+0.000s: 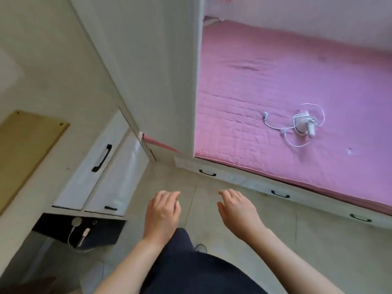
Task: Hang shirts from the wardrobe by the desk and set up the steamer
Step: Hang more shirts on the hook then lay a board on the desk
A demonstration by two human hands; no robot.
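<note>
Right now both hands hang free over the tiled floor (222, 187) at 6 o'clock: the left hand (162, 215) and the right hand (238, 211) are palm-down, fingers loosely spread, holding nothing and touching nothing.

Neither shirts nor a steamer show anywhere in view. What looks like the wardrobe (148, 71), a tall pale panel, rises from centre toward 12 o'clock; its inside cannot be seen from here. At 9 o'clock sit white drawers with a black handle (102, 158), and a wooden tabletop (27, 149) lies at the far left edge. A bed with a pink quilted cover (297, 81) fills 1 to 3 o'clock, with a small white charger and its tangled cord (303, 125) lying on it. More drawers with dark handles run along the bed base (244, 181).

By my reckoning the task has barely begun. Shirts should be light and limp, apt to slide off if grabbed by the cloth, so taking each by the hanger hook or the collar seems wisest. A steamer is likely heavier, possibly holding water; lift it upright by its handle.
</note>
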